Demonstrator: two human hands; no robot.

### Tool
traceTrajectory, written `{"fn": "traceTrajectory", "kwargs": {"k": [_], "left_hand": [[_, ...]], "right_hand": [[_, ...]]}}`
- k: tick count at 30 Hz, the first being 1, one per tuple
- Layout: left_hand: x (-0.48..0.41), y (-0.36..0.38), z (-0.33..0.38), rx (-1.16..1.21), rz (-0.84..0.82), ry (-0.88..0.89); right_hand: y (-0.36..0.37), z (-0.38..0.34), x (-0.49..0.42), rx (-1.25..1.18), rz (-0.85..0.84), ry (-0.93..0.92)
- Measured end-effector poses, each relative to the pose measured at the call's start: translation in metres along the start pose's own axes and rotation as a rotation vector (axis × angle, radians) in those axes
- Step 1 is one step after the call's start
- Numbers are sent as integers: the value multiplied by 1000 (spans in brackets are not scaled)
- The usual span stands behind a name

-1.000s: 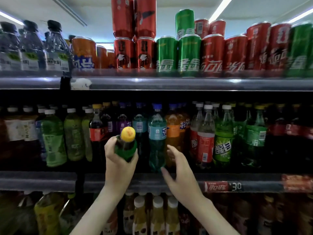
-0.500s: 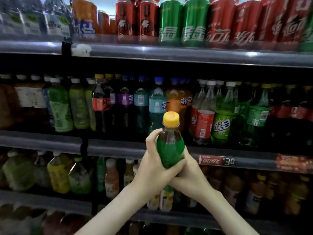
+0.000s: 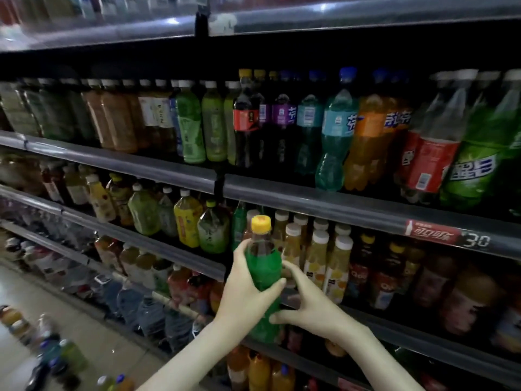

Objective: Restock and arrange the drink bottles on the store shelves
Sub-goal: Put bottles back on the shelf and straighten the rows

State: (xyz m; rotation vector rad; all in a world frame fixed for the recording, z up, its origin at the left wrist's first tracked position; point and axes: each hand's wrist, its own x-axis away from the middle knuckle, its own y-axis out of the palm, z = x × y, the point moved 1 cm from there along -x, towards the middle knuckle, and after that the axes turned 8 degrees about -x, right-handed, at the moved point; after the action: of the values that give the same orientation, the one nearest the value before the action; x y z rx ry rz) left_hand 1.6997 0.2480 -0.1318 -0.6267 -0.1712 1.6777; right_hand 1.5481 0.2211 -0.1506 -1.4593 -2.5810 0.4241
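Steadying the green bottle upright for shelving, the left hand clasped its middle while the right hand pinched just below.

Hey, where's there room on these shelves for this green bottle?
Shelf rows look packed. Only a possible slot shows between the green tea bottle and white-capped juice bottles, partly hidden by the held bottle. Bare floor lies beside the loose bottles.
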Motion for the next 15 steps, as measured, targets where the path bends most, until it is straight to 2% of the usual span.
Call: {"fn": "traceTrajectory", "kwargs": {"k": [3, 8, 15], "left_hand": [[-8, -28, -32, -8, 69, -106], [-34, -81, -94, -15, 104, -256], [-81, -149, -161, -50, 57, -260]], "right_hand": [[16, 25, -21, 109, 74, 100], [44, 41, -77, 87, 300, 178], [77, 46, -176, 129, 570, 217]]}}
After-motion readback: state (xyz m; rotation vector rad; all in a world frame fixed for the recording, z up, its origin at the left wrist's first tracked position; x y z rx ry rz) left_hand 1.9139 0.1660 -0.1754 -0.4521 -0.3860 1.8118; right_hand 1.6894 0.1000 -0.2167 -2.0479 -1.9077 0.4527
